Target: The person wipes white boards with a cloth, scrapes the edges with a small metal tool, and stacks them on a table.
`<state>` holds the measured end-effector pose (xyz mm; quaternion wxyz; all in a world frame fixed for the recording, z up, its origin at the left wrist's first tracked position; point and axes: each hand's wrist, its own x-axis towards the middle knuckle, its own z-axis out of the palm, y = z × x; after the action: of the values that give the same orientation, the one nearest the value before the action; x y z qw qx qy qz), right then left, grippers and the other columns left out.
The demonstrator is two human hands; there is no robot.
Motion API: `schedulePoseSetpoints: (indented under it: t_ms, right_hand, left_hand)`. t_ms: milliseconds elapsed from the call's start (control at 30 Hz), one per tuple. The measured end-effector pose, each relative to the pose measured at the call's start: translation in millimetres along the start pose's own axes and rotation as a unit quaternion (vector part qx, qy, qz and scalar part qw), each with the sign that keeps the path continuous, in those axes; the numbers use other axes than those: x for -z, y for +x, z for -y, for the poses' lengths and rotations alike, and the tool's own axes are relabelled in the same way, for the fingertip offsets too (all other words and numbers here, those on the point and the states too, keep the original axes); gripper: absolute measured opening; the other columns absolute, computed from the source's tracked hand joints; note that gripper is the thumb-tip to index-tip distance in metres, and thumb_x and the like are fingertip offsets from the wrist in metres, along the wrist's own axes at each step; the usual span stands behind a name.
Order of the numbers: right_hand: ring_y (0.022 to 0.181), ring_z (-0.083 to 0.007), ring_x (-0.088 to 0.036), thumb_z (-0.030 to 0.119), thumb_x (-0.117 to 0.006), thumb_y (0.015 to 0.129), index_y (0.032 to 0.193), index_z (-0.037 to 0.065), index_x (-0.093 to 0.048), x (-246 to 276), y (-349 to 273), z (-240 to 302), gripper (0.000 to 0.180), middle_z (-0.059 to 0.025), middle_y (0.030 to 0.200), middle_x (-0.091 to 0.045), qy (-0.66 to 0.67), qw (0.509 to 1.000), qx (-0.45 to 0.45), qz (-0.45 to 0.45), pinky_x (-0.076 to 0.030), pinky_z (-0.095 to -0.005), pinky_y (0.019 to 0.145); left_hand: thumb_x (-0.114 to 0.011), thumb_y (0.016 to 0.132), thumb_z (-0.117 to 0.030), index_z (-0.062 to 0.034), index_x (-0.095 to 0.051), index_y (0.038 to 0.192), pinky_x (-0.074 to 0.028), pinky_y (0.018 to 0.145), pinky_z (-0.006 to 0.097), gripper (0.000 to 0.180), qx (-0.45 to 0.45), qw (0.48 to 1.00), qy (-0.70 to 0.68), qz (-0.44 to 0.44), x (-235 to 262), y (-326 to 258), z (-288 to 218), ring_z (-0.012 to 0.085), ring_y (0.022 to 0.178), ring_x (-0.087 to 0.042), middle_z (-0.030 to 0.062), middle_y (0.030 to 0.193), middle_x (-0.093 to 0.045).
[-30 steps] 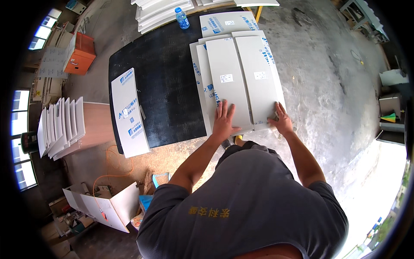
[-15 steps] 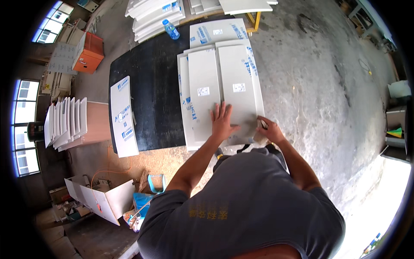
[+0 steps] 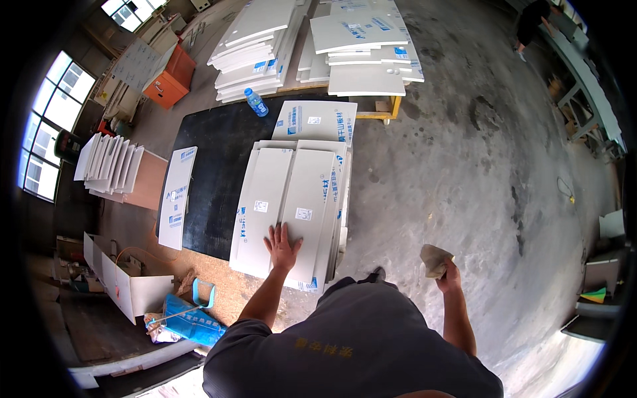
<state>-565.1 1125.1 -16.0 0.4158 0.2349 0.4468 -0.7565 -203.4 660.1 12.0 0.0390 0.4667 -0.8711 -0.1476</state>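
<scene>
My left hand (image 3: 283, 249) lies flat with fingers spread on a narrow white panel (image 3: 309, 182). A second narrow panel (image 3: 267, 176) lies close along its left side, with a thin gap between. Both rest on a stack of larger white panels with blue print, on a black-topped table (image 3: 215, 149). Out over the floor to the right, apart from the stack, my right hand (image 3: 450, 276) grips a folded greyish-tan piece (image 3: 434, 260). It looks like cloth or worn sandpaper; I cannot tell which.
A blue-capped bottle (image 3: 256, 103) stands at the table's far side. One panel (image 3: 178, 197) lies along its left edge. Beyond are tall panel stacks (image 3: 361, 76). An orange cabinet (image 3: 170, 76) stands far left. Another person (image 3: 533, 25) is at the far right.
My right hand has moved from the stack's right edge out to the right, with the tan piece. My left hand stays flat on a panel. The view has shifted.
</scene>
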Motion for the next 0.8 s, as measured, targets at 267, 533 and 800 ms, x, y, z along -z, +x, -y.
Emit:
schedulePoseSetpoints:
  t_ms: [267, 533, 800]
  right_hand:
    - [0.113, -0.0256, -0.068, 0.022, -0.052, 0.103, 0.134, 0.003, -0.059, -93, 77, 56, 0.037, -0.0099, 0.123, -0.070, -0.096, 0.986, -0.078, 0.112, -0.054, -0.0393, 0.101]
    - [0.116, -0.0292, -0.067, 0.020, -0.049, 0.102, 0.136, 0.006, -0.059, -149, 131, 142, 0.039, -0.0113, 0.129, -0.067, -0.140, 0.989, -0.051, 0.024, -0.054, -0.0421, 0.101]
    - [0.069, -0.0156, -0.065, 0.048, -0.060, 0.102, 0.134, 0.006, -0.060, -202, 179, 260, 0.053, -0.0078, 0.103, -0.069, -0.048, 0.997, -0.006, 0.052, -0.051, -0.0319, 0.049]
  left_hand:
    - [-0.074, 0.091, -0.020, -0.0090, -0.044, 0.151, -0.023, 0.124, 0.059, 0.068, -0.008, 0.989, -0.061, -0.137, -9, 80, -87, 0.0441, 0.152, -0.028, 0.0210, 0.162, -0.036]
    - [-0.071, 0.099, -0.016, -0.0004, -0.044, 0.147, -0.052, 0.100, 0.037, 0.057, -0.038, 0.786, -0.616, -0.026, -28, 337, -224, 0.0301, 0.115, -0.067, 0.0169, 0.132, -0.063]
    - [-0.070, 0.100, -0.041, -0.0048, -0.035, 0.153, -0.055, 0.097, 0.040, 0.073, 0.095, 0.630, -0.771, -0.003, 25, 588, -327, 0.0319, 0.119, -0.066, 0.0166, 0.138, -0.059]
